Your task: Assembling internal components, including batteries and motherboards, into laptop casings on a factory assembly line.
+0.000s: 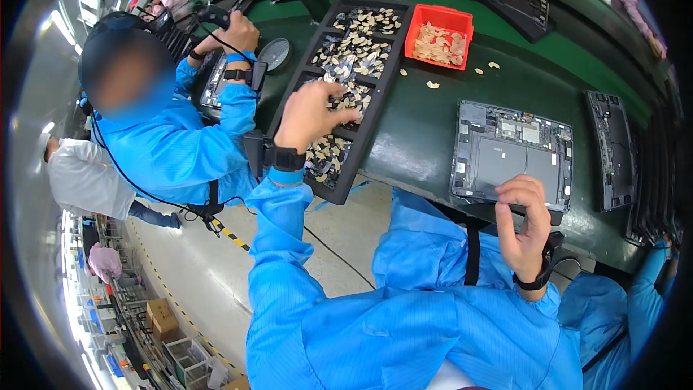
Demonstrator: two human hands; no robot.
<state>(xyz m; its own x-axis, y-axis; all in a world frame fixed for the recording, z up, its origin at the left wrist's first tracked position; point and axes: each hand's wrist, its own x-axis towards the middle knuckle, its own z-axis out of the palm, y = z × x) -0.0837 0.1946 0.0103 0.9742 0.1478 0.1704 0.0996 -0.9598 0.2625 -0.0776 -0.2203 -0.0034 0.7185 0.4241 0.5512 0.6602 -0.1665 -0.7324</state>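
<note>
Your left hand [312,114] reaches into the long black parts tray [385,65], fingers curled together over the small pale pieces [351,49] in its third compartment; whether a piece is already pinched you cannot tell. The tray lies slantwise to your left, so each of its four compartments is within that arm's reach. Your right hand [525,227] rests at the near edge of the opened tablet shell [511,157], thumb and fingers loosely apart, steadying it flat on the green worktop [419,130] straight in front of you. One red bin [439,35] of tan scraps sits beyond the tray, with five stray scraps just beside it. A second dark shell [612,150] lies to the right. A co-worker in blue [173,137] works at your left.
</note>
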